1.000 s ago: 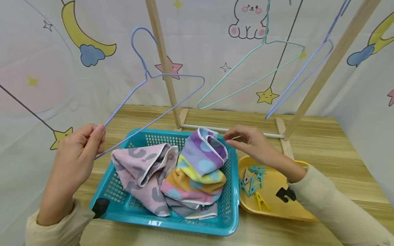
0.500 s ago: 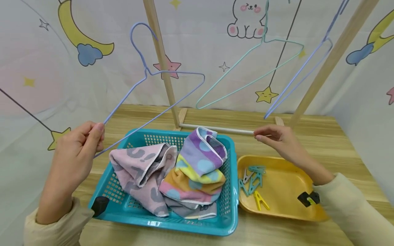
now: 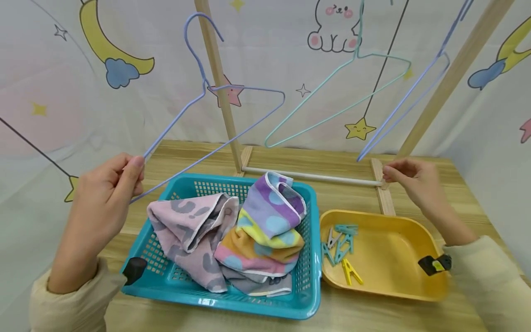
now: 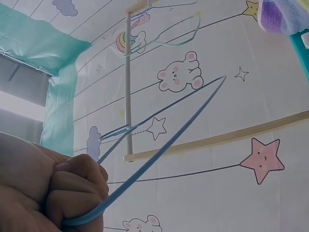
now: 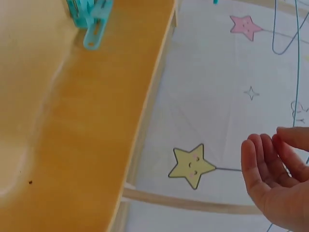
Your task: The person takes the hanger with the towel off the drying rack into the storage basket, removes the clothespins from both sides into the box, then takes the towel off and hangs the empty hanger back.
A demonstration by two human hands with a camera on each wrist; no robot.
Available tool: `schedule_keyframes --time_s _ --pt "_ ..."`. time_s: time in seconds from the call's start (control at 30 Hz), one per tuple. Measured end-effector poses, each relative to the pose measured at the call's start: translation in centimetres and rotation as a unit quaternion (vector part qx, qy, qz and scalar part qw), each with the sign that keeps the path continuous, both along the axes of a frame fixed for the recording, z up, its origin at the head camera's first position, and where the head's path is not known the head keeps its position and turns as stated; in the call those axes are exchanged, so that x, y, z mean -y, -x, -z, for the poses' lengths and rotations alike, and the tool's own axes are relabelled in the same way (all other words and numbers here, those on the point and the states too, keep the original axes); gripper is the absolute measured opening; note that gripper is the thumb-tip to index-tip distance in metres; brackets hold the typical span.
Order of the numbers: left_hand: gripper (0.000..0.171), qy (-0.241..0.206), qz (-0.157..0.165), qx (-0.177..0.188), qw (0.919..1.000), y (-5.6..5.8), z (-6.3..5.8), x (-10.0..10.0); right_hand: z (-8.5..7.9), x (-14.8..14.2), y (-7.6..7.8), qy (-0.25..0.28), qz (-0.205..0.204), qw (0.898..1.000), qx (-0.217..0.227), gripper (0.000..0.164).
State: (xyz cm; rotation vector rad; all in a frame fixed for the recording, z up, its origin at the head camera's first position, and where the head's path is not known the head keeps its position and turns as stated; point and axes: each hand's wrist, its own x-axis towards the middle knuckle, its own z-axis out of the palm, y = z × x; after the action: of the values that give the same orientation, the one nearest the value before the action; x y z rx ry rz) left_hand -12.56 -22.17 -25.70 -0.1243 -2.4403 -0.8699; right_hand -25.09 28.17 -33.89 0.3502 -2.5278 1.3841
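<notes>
My left hand (image 3: 103,198) grips a periwinkle-blue wire clothes hanger (image 3: 202,69) by one lower corner, its hook pointing up. Seen from the left wrist, the fingers (image 4: 79,188) are curled round the wire. My right hand (image 3: 421,186) hovers above the back right of the yellow tray (image 3: 398,258), near the rack's right foot. Nothing shows in it; in the right wrist view its fingers (image 5: 251,164) are loosely bent. A teal basket (image 3: 316,240) in front holds a pink-grey leopard-patterned cloth (image 3: 186,230) and a rainbow-striped, dotted cloth (image 3: 261,235), both crumpled.
A wooden rack (image 3: 226,106) with a white lower bar (image 3: 311,176) stands behind the basket. On it hang a mint hanger (image 3: 311,97) and another blue hanger (image 3: 400,108). Several teal clothespins (image 3: 342,249) and a yellow clothespin (image 3: 350,272) lie in the tray's left part.
My right hand has moved right, from beside the striped cloth to over the tray's back right. The left hand has raised the hanger slightly and shifted it a little right.
</notes>
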Motion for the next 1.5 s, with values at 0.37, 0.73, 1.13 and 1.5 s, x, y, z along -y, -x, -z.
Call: schedule_keyframes --time_s 0.37,0.73,1.13,1.5 --pt "0.028 0.004 0.023 -0.003 0.9997 1.5 -1.8 -1.8 -1.4 -2.6 1.6 0.026 0.152 0.988 0.016 0.028" --pt "0.035 -0.001 0.034 -0.007 0.9994 4.2 -3.7 -3.4 -1.7 -2.3 3.8 -0.019 0.183 0.979 0.083 0.078" --pt "0.038 -0.022 0.051 -0.006 0.9985 6.6 -4.8 -4.6 -1.2 -1.6 4.9 -0.003 0.133 0.989 0.07 0.072" --pt "0.039 -0.008 0.048 0.001 0.9988 8.7 -4.5 -6.3 -1.7 -1.4 5.3 -0.03 0.137 0.99 0.034 0.044"
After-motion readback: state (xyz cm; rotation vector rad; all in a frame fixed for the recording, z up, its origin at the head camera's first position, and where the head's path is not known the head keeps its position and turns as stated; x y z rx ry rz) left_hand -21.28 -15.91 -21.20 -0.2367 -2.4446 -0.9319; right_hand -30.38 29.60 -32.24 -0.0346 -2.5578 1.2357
